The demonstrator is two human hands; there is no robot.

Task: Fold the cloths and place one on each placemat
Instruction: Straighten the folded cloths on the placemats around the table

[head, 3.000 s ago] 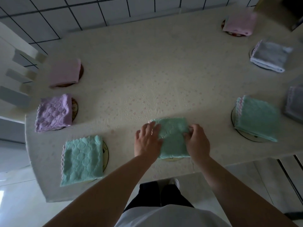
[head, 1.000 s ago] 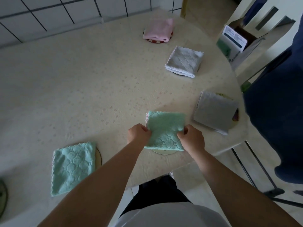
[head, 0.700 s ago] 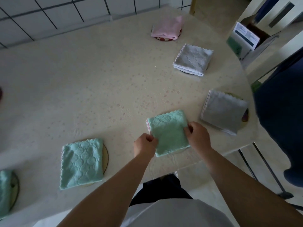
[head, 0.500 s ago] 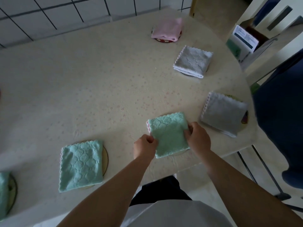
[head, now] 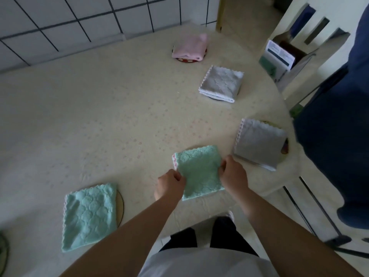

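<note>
The green cloth point(head: 197, 172), folded at the table's point(head: 99, 116) near edge, is looking soft, light and floppy, and you are pinching its side edges with your left hand point(head: 169, 183) and right hand point(head: 233, 174), fingers curled.

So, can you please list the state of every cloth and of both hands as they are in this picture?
Green cloth between the hands: folded, flat on the table, gripped on both side edges.
Left hand: fingers curled on the cloth's left edge.
Right hand: pinching the cloth's right edge.
Second green cloth: folded, lying on a placemat.
Near grey cloth: folded, on a placemat.
Far grey cloth: folded, on a placemat.
Pink cloth: folded, on a placemat.
</note>
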